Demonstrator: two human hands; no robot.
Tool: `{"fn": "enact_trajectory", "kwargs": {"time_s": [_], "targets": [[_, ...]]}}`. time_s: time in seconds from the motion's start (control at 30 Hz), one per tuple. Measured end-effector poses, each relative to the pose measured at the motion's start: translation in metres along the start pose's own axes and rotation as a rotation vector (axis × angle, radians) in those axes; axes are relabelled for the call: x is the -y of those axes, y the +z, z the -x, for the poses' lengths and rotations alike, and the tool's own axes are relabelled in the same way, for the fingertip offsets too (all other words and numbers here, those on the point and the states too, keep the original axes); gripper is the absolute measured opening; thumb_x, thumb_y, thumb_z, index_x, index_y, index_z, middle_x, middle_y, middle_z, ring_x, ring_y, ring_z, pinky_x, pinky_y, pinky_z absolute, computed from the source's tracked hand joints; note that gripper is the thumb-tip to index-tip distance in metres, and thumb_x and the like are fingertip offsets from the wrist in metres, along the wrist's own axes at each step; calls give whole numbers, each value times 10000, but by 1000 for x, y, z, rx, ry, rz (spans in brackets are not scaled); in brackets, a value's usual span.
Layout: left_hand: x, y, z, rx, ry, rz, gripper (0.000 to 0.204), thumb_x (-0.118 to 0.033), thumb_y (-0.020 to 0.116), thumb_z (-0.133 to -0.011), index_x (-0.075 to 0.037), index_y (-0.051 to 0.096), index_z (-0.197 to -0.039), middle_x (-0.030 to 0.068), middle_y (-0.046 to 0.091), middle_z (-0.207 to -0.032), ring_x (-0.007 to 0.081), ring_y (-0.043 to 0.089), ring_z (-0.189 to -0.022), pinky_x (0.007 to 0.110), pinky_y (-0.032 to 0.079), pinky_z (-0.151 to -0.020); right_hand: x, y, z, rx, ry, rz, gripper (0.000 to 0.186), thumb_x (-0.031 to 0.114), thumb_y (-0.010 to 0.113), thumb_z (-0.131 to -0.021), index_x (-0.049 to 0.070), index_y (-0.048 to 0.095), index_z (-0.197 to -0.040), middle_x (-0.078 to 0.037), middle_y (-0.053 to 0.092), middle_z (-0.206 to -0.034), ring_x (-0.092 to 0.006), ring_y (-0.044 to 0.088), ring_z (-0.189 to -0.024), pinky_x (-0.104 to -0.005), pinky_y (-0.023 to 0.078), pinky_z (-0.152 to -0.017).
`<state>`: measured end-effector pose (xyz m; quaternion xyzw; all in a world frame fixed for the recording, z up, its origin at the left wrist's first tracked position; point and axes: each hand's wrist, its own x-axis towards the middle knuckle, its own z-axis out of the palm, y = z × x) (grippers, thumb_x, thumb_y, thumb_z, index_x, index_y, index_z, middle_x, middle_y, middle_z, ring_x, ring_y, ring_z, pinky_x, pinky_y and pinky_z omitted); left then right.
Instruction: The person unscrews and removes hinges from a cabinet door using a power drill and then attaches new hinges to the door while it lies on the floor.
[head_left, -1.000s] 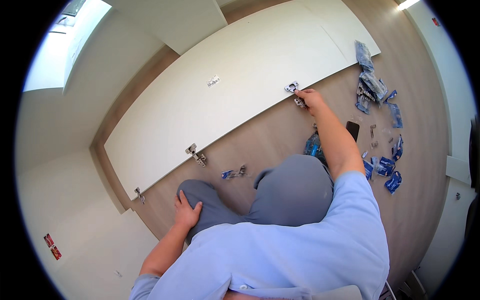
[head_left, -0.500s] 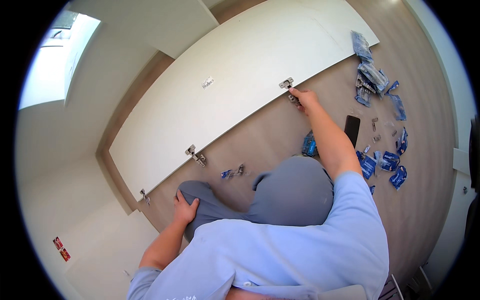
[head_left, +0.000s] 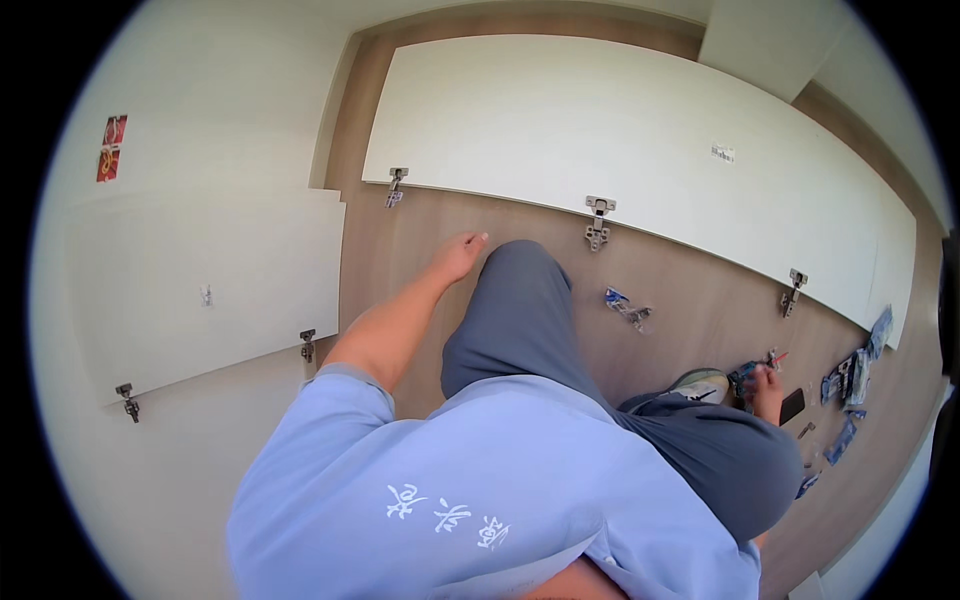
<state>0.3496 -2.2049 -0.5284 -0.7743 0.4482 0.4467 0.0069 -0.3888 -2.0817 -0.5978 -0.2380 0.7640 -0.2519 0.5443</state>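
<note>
While the left hand (head_left: 457, 256) rests with loosely curled fingers beside the bent grey-trousered knee (head_left: 520, 270), holding nothing, the right hand (head_left: 768, 385) is down at the far right, closed around a small blue packet (head_left: 745, 377) just beside a shoe (head_left: 700, 384); how tightly it grips cannot be told. More blue and clear packets (head_left: 850, 375) lie scattered to the right of that hand, near a dark flat phone-like slab (head_left: 792, 405), and one small packet (head_left: 625, 305) lies alone on the floor between knee and panel. A long white panel (head_left: 620, 130) lies across the far side, with metal hinges (head_left: 598, 222) along its near edge and a small pale sticker (head_left: 722, 153) on its face. A second white panel (head_left: 190, 290) lies left, also hinged. A red label (head_left: 112, 145) sits on the far-left wall. The floor (head_left: 690, 290) is pale wood-look laminate.
</note>
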Motion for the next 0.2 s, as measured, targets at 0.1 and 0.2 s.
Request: {"fn": "enact_trajectory", "kwargs": {"time_s": [0.1,0.2], "targets": [[61,-35,-45,-463,67,-189,553,-414,616,-998,-54,588,-1417,219,567,-1472,385,551,-1340,458,444,-1125,-1,-9,52,205,-1,470,392,314,712,-995,42,644,-1269,-55,721,-966,-152,673,-830,-313,534,-691],[125,-84,-95,-673,28,-196,625,-326,651,-977,-64,468,-1515,257,475,-1539,439,481,-1392,482,421,-1156,22,-23,73,273,-60,683,488,330,752,-973,51,628,-1354,-93,749,-1049,-201,704,-948,-354,565,-861]]}}
